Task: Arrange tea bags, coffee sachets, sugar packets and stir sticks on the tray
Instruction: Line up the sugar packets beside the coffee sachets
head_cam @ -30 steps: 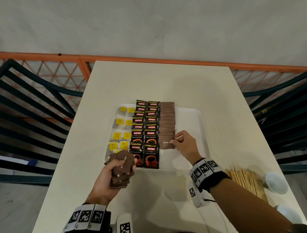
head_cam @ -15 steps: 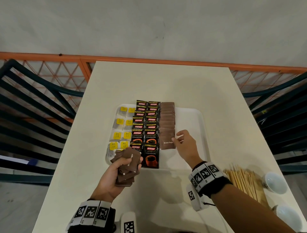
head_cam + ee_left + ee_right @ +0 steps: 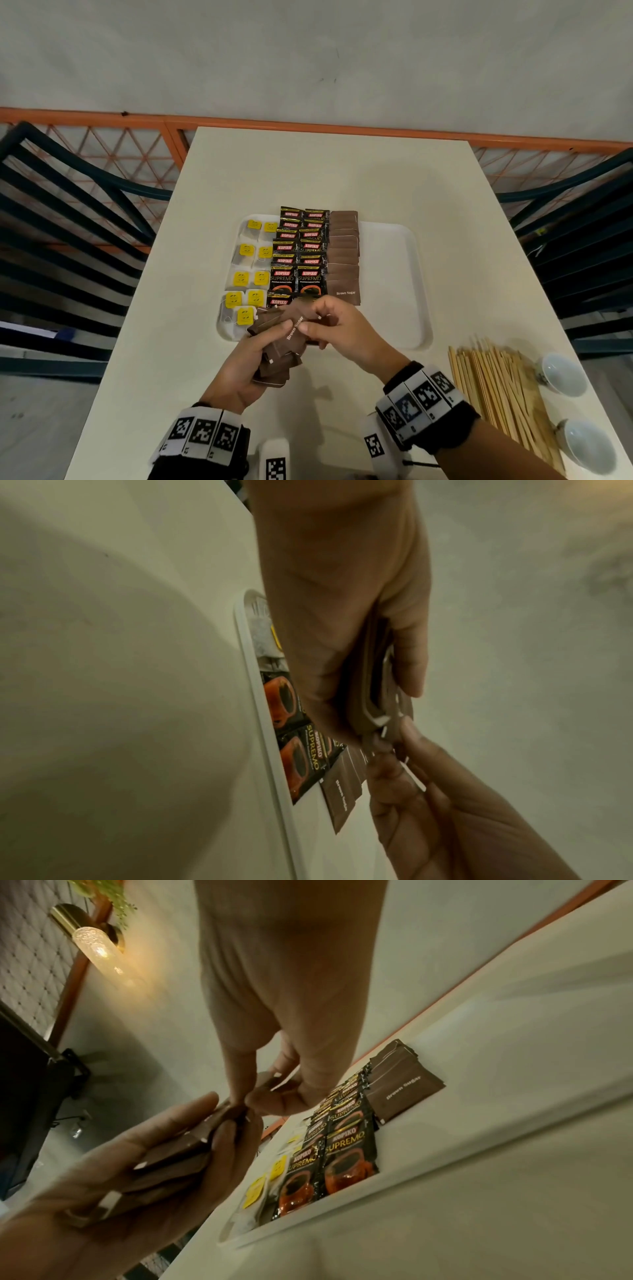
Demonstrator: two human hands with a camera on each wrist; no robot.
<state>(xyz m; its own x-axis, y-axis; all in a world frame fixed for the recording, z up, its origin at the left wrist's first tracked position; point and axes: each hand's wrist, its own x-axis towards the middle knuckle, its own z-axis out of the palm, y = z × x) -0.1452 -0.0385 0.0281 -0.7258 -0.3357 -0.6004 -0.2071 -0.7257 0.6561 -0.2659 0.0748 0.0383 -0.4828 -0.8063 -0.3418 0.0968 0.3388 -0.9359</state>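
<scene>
A white tray (image 3: 394, 274) holds yellow-tagged tea bags (image 3: 246, 277) on its left, black coffee sachets (image 3: 298, 253) in two columns, and a column of brown sugar packets (image 3: 344, 260) beside them. My left hand (image 3: 246, 363) grips a fanned stack of brown sugar packets (image 3: 279, 353) over the tray's near edge. My right hand (image 3: 342, 329) pinches the top packet (image 3: 295, 327) of that stack between thumb and forefinger. In the right wrist view the pinch (image 3: 245, 1106) sits at the stack's far end (image 3: 192, 1139). Stir sticks (image 3: 496, 387) lie on the table at right.
Two white cups (image 3: 561, 373) stand at the table's right edge near the sticks. The tray's right half (image 3: 387, 308) is bare. Dark slatted chairs (image 3: 68, 240) flank the cream table (image 3: 325, 171), with an orange railing (image 3: 308, 125) behind.
My right hand left the sugar column on the tray and came back left to the stack. It now pinches the top packet. My left hand raised the stack slightly toward it.
</scene>
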